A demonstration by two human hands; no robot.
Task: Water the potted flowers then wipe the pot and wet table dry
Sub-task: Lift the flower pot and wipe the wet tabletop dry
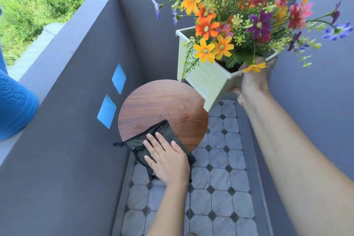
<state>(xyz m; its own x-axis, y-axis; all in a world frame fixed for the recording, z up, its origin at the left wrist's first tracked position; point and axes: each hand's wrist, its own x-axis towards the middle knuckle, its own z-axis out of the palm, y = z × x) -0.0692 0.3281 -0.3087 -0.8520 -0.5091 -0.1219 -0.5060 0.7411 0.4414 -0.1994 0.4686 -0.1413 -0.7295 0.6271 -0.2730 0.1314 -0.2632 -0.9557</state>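
A pale green square pot full of orange, purple and red flowers is lifted in the air, tilted, above the right side of the round wooden table. My right hand grips the pot's near rim. My left hand lies flat, fingers spread, on a dark grey cloth at the table's near edge. Faint wet marks show on the tabletop beside the cloth.
A blue watering can stands on the grey balcony wall ledge at the left. Two blue openings pierce the wall beside the table. The floor is tiled; a grey wall rises at the right.
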